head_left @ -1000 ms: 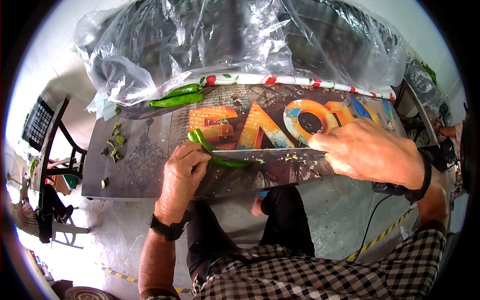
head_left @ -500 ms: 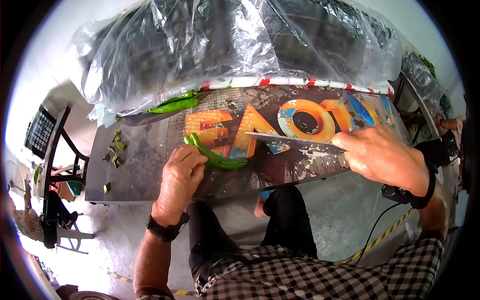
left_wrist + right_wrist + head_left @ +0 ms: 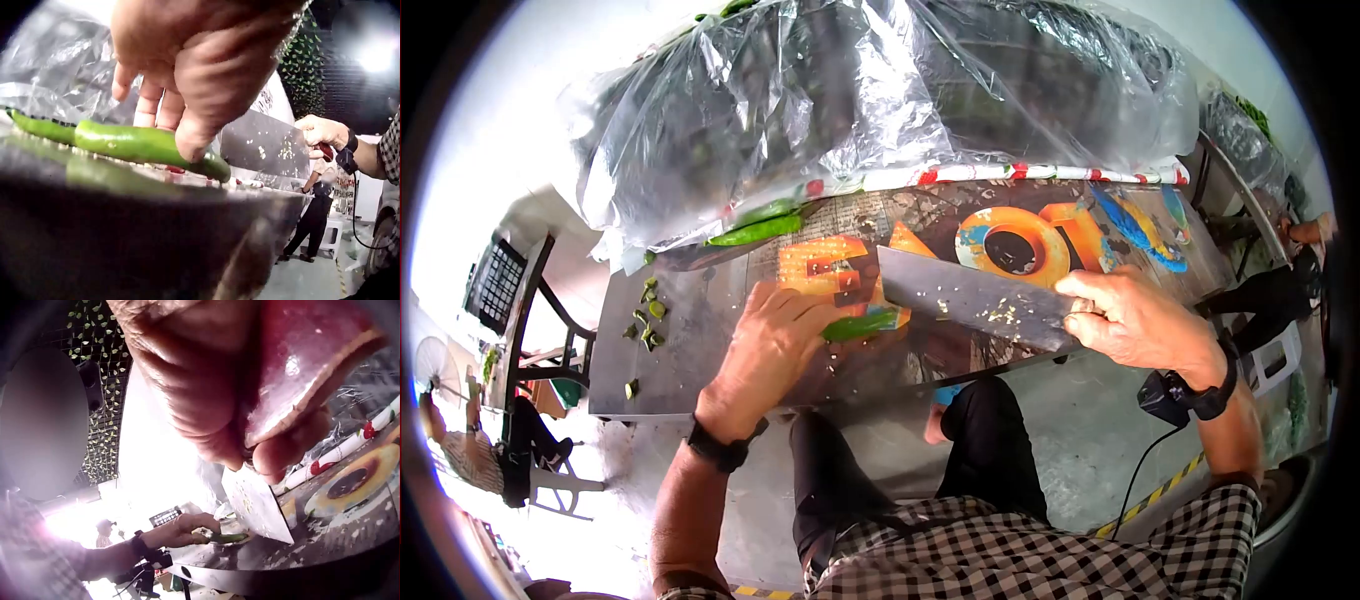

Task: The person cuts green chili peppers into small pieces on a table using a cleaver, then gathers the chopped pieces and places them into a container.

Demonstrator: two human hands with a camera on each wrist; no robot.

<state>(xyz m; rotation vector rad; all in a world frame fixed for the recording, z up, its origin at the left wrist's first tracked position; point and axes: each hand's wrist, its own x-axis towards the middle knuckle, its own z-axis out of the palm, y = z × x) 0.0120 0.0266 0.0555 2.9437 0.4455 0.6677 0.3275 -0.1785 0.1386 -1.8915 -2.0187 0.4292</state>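
The green pepper [image 3: 128, 142] lies on the printed table [image 3: 685, 372], under the left hand [image 3: 770, 335]; its skin is bright and glossy, with one blunt end and a darker green toward the other; behind it a slimmer green length [image 3: 44, 128] shows a dark tip, and pale seeds are scattered close by. The left hand holds the pepper in a narrow pinch, thumb at one side and fingers at the other; the right hand [image 3: 1140, 325] is closed around the red handle [image 3: 306, 362] of a broad knife [image 3: 975, 300]; seeds stick to its blade, which is tilted near the pepper's end; whether they touch, I cannot tell.
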